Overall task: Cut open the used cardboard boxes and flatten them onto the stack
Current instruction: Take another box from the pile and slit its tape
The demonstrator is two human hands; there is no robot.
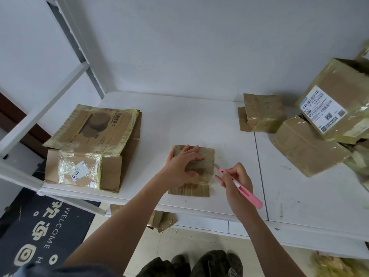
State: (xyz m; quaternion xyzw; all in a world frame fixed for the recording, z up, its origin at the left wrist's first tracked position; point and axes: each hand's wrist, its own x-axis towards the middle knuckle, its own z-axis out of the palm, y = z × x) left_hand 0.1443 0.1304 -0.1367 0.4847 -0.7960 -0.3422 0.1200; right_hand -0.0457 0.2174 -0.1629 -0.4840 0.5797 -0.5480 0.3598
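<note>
A small taped cardboard box [206,156] lies on the white table [199,120] in front of me. My left hand [182,163] rests on top of it with fingers spread, holding it down. My right hand [236,181] grips a pink utility knife [245,188], and its blade tip touches the box's right edge. A flap of the box sticks out toward me below my left wrist. On the table's left side lies the stack of flattened boxes [93,142], topped by a printed sheet with yellowish tape.
Unopened taped boxes [307,144] pile up at the right, one bearing a white shipping label [321,108]; a smaller box [263,112] sits behind. A white shelf frame [40,110] stands left. Cardboard scraps [161,219] and a dark welcome mat [40,232] lie on the floor.
</note>
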